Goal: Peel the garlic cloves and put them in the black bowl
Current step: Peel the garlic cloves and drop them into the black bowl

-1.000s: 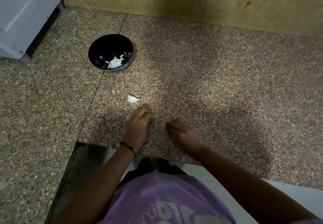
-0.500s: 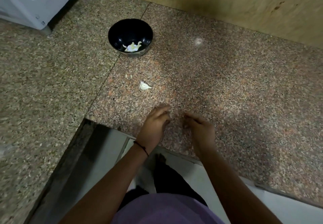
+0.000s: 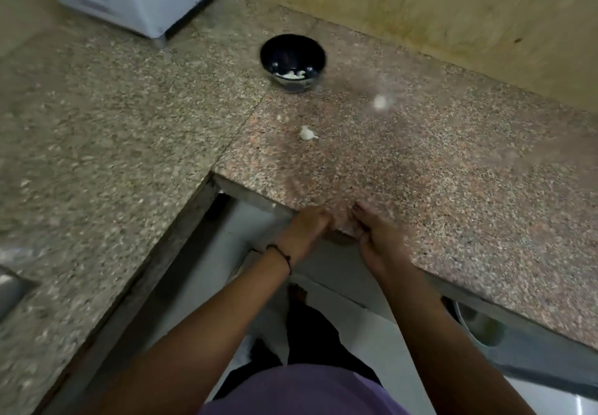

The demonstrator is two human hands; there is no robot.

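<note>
A few pale, peeled-looking pieces [image 3: 291, 75] are lying in the bottom of the round black bowl [image 3: 293, 55], which is standing at the back of the speckled pinkish granite countertop [image 3: 453, 188], near the wooden wall panel [image 3: 420, 10]. Part of the task is therefore being judged as done.

One small whitish garlic clove [image 3: 307, 133] is lying on the bare stone between the bowl and the hands, well apart from both; whether its skin is on cannot be told. A tiny pale scrap [image 3: 279, 118] is lying near it, and a pale spot [image 3: 382, 102] farther right is too smeared to be named.

The left hand [image 3: 307, 230], with a dark thread bracelet [image 3: 281, 254] at the wrist, and the right hand [image 3: 378, 236] are being held close together at the counter's front edge, fingers curled, fingertips nearly meeting. Whether anything is being pinched between them cannot be told, as the view is being blurred by motion.

At least the clove on the counter is waiting to be peeled, if needed, and put into the bowl.
</note>
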